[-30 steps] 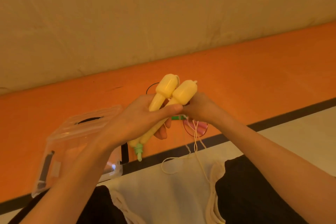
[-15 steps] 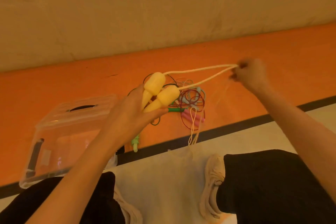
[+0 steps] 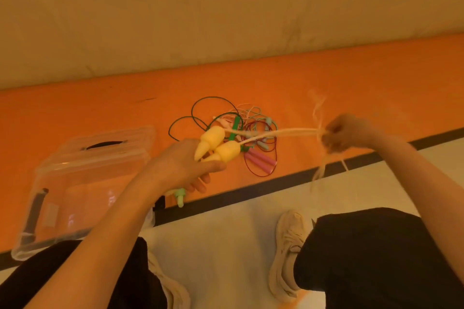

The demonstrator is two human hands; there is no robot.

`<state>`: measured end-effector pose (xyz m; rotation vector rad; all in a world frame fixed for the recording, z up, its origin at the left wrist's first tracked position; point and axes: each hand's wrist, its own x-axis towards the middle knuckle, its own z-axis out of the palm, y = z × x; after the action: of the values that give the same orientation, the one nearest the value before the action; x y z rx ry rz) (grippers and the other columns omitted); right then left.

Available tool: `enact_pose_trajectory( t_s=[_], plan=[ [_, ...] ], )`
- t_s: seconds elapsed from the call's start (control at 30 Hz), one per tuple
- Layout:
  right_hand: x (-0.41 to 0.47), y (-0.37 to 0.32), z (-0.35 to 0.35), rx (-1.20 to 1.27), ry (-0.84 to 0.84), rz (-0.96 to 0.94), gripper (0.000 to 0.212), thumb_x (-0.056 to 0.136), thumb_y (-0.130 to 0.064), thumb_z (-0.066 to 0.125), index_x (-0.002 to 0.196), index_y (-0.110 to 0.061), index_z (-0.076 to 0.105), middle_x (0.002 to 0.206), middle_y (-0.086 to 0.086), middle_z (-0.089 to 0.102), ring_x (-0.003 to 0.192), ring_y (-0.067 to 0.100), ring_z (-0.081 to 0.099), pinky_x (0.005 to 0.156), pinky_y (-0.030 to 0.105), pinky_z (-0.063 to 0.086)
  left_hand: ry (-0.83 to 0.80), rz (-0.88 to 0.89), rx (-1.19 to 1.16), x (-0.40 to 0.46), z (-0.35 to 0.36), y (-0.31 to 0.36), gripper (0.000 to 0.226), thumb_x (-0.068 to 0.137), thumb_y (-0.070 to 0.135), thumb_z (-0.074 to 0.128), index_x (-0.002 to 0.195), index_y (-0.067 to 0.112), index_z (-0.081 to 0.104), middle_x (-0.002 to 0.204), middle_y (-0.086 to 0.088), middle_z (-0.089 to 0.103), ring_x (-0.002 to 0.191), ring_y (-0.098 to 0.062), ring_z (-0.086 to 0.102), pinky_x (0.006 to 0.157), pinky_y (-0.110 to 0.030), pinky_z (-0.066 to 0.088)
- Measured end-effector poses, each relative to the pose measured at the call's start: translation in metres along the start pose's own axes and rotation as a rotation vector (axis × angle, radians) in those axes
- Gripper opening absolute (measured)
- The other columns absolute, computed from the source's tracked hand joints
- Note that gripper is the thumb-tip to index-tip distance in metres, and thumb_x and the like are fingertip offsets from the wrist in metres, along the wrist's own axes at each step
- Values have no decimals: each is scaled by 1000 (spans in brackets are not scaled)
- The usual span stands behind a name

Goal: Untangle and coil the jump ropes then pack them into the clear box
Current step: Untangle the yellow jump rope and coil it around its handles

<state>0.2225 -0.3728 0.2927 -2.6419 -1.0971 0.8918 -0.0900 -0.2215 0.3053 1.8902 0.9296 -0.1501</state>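
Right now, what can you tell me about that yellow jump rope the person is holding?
The yellow jump rope has two bulbous pale-yellow handles, plastic-looking, with tapered ends and green tips. The left hand grips both handles together. Two cream cord strands run taut to the right hand, which grips them; loose, blurred cord loops hang below it.

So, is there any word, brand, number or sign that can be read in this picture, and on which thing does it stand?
None can be read.
Clear box: a pale sticker-like patch on its wall, too blurred to read.
Yellow handles, held by the left hand: no print visible.
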Motion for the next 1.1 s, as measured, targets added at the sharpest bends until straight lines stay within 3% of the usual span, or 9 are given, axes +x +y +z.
enact_pose_trajectory(
  t_s=[0.07, 0.17, 0.27, 0.37, 0.43, 0.53, 0.67, 0.83, 1.1],
  plan=[
    [1, 6, -23, 183, 374, -4, 15, 91, -5, 61, 92, 7, 69, 86, 23, 71, 65, 24, 63, 67, 37, 55, -45, 51, -75, 3, 2, 8, 24, 87, 38, 66, 97, 17, 57, 70, -5, 70, 63, -20, 71, 71, -43, 58],
    [-4, 3, -30, 19, 711, -75, 16, 91, -7, 60, 98, 4, 69, 89, 24, 68, 70, 29, 53, 60, 35, 41, -77, 83, -152, 4, 7, 25, 22, 90, 42, 60, 95, 21, 56, 74, -7, 72, 61, -22, 70, 62, -36, 57],
    [-4, -7, -18, -85, 501, 39, 23, 92, -6, 58, 112, 4, 65, 105, 27, 64, 75, 28, 53, 52, 27, 37, -70, 98, -196, 4, 10, 29, 21, 91, 41, 59, 96, 21, 56, 78, -9, 71, 58, -21, 69, 55, -30, 56],
    [-11, -27, 17, -195, 131, 121, 76, 79, -28, 78, 142, -8, 40, 150, 18, 32, 127, 35, 44, 97, 40, 43, -71, 86, -304, 1, 10, 31, 22, 89, 40, 61, 98, 19, 58, 82, -9, 66, 54, -17, 68, 50, -27, 56],
    [-20, -50, 27, -124, 143, -104, 91, 69, -37, 83, 144, -18, 37, 151, 9, 26, 131, 28, 38, 100, 35, 39, -79, 64, -353, 1, 11, 33, 27, 88, 42, 61, 96, 16, 59, 81, -7, 64, 53, -14, 67, 50, -25, 56],
    [-28, -87, 29, 25, 185, -429, 74, 70, -36, 83, 135, -25, 51, 130, -2, 45, 95, 2, 46, 73, 13, 35, -70, 52, -365, 3, 11, 35, 30, 84, 45, 64, 93, 17, 60, 78, -5, 63, 53, -12, 66, 51, -26, 56],
    [-24, -111, 34, 178, 212, -603, 56, 76, -14, 78, 129, -19, 59, 113, -7, 54, 76, -19, 46, 64, 2, 34, -72, 76, -271, 5, 9, 33, 43, 66, 56, 67, 92, 22, 60, 77, -4, 65, 55, -15, 67, 52, -30, 55],
    [-19, -117, 41, 302, 116, -646, 45, 78, 4, 70, 117, -19, 66, 103, 0, 64, 81, 7, 58, 74, 27, 51, -73, 190, -132, 5, 0, 29, 20, 81, 43, 69, 89, 27, 58, 67, 5, 63, 51, -5, 63, 52, -26, 54],
    [-23, -113, 24, 372, -82, -643, 34, 78, 1, 73, 111, -10, 70, 95, 19, 70, 73, 13, 59, 67, 28, 51, -43, 246, -43, 0, -18, 31, 36, 69, 51, 67, 98, 31, 58, 70, -2, 70, 55, -17, 67, 53, -29, 55]
  ],
)
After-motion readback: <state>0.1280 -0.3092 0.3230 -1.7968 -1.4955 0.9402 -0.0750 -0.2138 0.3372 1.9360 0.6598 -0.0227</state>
